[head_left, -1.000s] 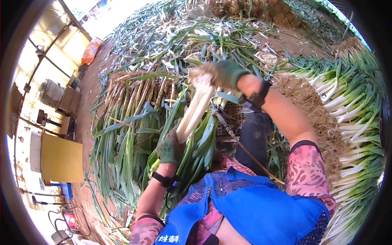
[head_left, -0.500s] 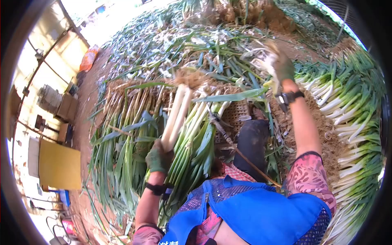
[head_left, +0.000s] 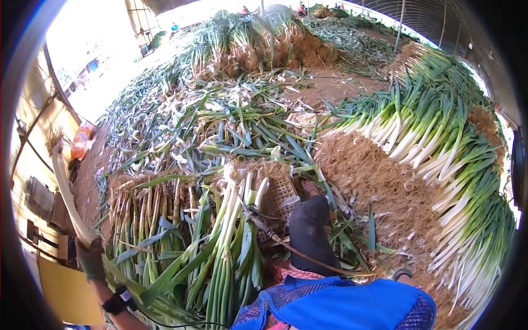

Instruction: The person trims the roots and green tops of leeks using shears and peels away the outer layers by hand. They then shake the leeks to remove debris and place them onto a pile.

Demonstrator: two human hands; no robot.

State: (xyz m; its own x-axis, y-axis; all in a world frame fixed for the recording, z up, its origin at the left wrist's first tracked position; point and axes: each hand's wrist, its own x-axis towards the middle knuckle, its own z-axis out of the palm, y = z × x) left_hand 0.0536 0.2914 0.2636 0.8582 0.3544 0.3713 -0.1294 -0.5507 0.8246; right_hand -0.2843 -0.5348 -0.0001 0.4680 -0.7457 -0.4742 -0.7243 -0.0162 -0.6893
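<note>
My left hand (head_left: pixel 91 258), in a dark green glove, is closed around the pale shaft of a long green onion (head_left: pixel 71 203) at the far left. Its root tuft points up, and green leaves trail down to the right below the hand. My right hand is out of sight; just its wristband (head_left: pixel 403 273) shows beside the blue vest. In front of me, peeled green onions (head_left: pixel 228 220) lie on a row of unpeeled green onions (head_left: pixel 159 209) with brownish shafts. A metal nozzle (head_left: pixel 254 215) on a thin brown hose rests by my leg.
A plastic crate (head_left: pixel 281 195) stands beside my dark-trousered leg (head_left: pixel 313 234). Root trimmings (head_left: pixel 379 181) cover the ground at right, bordered by a curved row of white-shafted green onions (head_left: pixel 462 214). Loose leaves (head_left: pixel 236 118) and a bundled heap (head_left: pixel 258 44) lie ahead.
My left hand has swung left, carrying the green onion away from the pile. My right hand has dropped from the upper right, out of sight. The view has tilted up and shifted right.
</note>
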